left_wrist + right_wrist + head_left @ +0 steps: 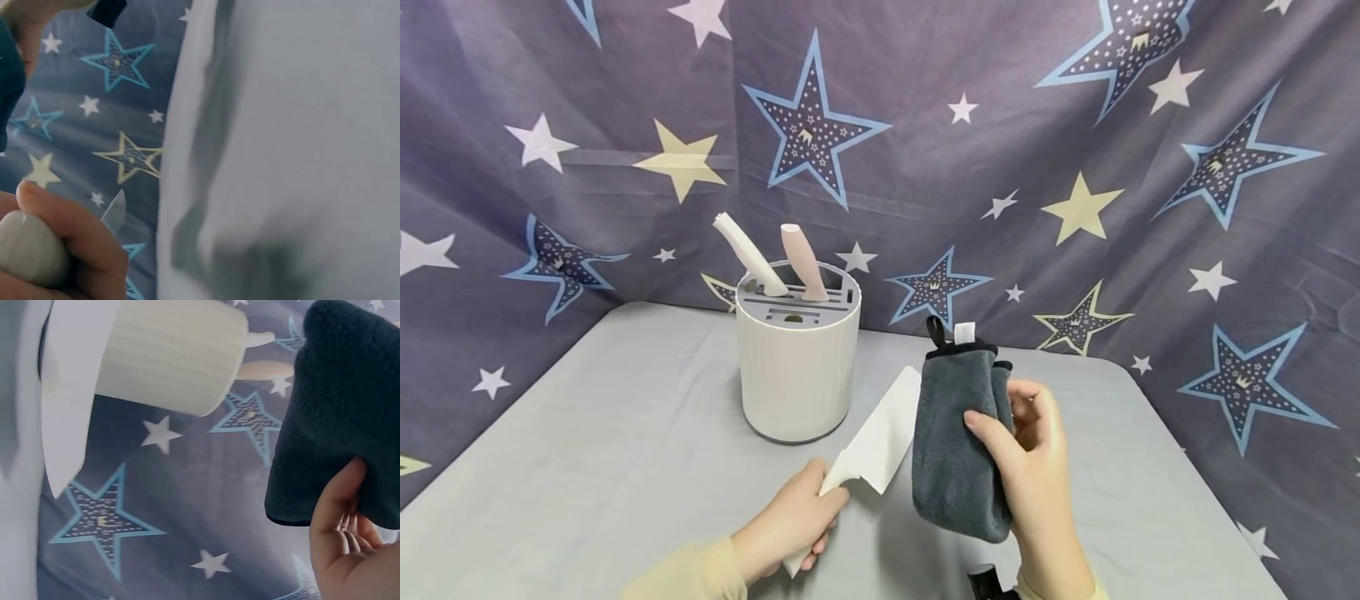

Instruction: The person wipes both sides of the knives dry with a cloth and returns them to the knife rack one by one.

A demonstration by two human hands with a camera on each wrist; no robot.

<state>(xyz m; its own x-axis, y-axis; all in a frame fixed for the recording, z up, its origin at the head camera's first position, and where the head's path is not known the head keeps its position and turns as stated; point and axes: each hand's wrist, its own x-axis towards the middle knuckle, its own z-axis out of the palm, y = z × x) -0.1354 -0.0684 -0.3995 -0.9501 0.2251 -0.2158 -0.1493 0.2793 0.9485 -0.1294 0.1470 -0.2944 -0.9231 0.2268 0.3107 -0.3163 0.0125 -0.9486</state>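
Note:
My left hand (793, 517) grips the handle of a white kitchen knife (883, 429), a broad-bladed one, held over the table with its blade slanting up and to the right. In the left wrist view the fingers curl round the pale handle (30, 250). A folded dark grey cloth (958, 446), with black edging, a loop and a white tag, is pinched by my right hand (1037, 467), thumb in front. The cloth hangs just right of the blade, and from the head I cannot tell whether they touch; in the right wrist view the blade (72, 394) and cloth are apart.
Behind the knife a round white knife block (797, 375) stands on the grey-covered table (625, 467). Two handles rise from its slotted top, one white (751, 254) and one pink (805, 262). A star-patterned curtain (925, 167) closes off the back and sides.

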